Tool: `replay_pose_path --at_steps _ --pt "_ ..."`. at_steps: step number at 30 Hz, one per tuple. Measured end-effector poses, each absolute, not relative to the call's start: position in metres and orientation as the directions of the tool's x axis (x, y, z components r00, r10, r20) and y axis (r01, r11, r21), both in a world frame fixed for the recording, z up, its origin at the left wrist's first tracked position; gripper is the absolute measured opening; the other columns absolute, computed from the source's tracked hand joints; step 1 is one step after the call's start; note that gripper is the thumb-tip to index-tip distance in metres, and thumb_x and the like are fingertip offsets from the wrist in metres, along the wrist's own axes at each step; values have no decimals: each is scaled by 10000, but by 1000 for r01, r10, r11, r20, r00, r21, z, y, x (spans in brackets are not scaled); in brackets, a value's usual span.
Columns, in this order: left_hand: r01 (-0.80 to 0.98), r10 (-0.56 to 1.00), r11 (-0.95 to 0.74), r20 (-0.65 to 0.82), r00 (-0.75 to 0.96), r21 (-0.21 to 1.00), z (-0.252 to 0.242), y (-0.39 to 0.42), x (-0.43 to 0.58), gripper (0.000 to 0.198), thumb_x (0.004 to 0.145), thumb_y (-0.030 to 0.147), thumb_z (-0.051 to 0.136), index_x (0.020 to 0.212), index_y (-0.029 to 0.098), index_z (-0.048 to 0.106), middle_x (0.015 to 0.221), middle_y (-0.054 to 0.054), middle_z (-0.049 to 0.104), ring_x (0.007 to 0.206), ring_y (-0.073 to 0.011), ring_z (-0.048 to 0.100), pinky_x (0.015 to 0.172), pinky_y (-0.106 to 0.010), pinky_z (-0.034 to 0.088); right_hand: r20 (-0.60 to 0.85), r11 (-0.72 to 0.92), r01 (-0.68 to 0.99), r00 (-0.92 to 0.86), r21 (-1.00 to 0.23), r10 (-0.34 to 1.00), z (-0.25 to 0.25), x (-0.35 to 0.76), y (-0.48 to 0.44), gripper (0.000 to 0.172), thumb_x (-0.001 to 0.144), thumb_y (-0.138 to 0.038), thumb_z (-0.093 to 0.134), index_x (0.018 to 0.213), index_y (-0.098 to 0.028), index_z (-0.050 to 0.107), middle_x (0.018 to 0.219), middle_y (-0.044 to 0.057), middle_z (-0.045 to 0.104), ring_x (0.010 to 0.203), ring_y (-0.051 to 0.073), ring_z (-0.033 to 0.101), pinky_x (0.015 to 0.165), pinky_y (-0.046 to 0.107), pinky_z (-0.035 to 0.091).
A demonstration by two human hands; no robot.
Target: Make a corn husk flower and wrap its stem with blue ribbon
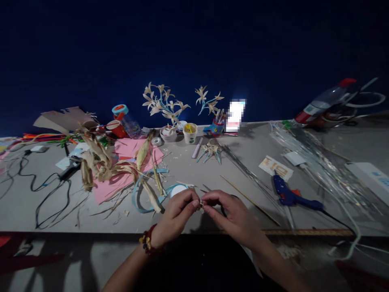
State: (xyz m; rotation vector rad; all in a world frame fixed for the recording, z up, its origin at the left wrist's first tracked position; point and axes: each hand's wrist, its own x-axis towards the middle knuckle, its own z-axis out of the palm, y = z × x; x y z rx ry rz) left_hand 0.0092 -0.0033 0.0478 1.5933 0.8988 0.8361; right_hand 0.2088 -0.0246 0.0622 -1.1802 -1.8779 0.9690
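Close together over the front of the table, my left hand [180,211] and my right hand [232,213] pinch a tiny pale piece [201,205] between their fingertips. The fingers mostly cover it, so I cannot make out its kind. Behind my left hand lies a white disc [178,190], with light-blue ribbon [135,198] curling out to its left. Dark scissor-like blades [206,188] show just beyond my right hand, partly hidden. Dried corn husks [101,162] are heaped to the left. Farther back, small husk flowers on blue stems [211,152] lie in a cluster.
A blue glue gun [293,196] rests at the right near a thin stick [249,199] and wires [243,162]. Taller husk flowers [164,103], a tub [190,134], a pen holder [217,125] and a lit screen [235,115] stand behind. Pink paper [105,190] lies left.
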Motion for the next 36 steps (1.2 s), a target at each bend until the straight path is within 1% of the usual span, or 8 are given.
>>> replay_pose_path --at_steps 5,10,17,20,24,28,32,36 --pt "138 872 -131 47 488 982 49 -2 9 270 991 353 497 789 182 549 736 0 513 697 -140 453 645 -260 343 130 255 373 -327 -892 936 62 211 -25 115 948 -215 599 1035 -262 658 946 -6 725 869 149 673 791 250 495" --pt "30 861 31 -42 507 999 45 -4 9 299 973 421 525 802 177 550 724 10 469 634 -120 398 566 -242 307 105 194 312 -280 -930 954 60 209 -24 50 925 -216 622 945 -245 658 838 -21 707 760 135 657 690 227 488" --pt "24 858 92 -91 506 996 47 -4 10 313 943 446 563 774 183 540 695 18 447 603 -115 365 545 -238 292 235 362 453 -312 -815 920 65 209 -28 132 930 -209 587 1007 -274 673 966 25 755 908 208 691 823 321 500" --pt "78 863 30 -66 500 996 51 -3 12 308 934 424 571 744 185 535 693 15 477 634 -127 413 597 -246 332 161 318 479 -340 -818 926 69 211 -29 140 939 -211 579 1035 -275 659 959 19 749 881 203 690 793 311 500" --pt "160 883 -90 5 469 983 53 -2 14 268 931 355 558 727 185 520 687 9 498 671 -143 453 639 -262 352 50 193 426 -324 -884 945 73 212 -28 72 930 -217 602 959 -254 656 864 -8 722 796 166 676 724 261 500" --pt "279 895 -215 75 440 936 51 -4 15 213 915 252 552 717 190 506 667 17 495 645 -136 449 617 -257 336 40 150 343 -308 -927 951 69 211 -26 96 932 -226 599 977 -241 683 898 6 737 821 165 688 737 254 522" --pt "399 888 -353 168 429 846 49 -6 17 178 893 180 547 720 195 504 670 19 490 638 -135 461 607 -254 330 23 122 352 -272 -928 962 60 209 -26 163 909 -194 612 1022 -245 718 964 31 763 867 192 705 756 280 553" --pt "472 880 -418 217 423 776 49 -7 17 144 873 158 555 739 201 522 687 13 505 645 -141 480 605 -254 336 29 110 325 -246 -939 969 57 207 -25 171 901 -212 627 1036 -240 729 978 43 774 875 205 720 795 311 569"
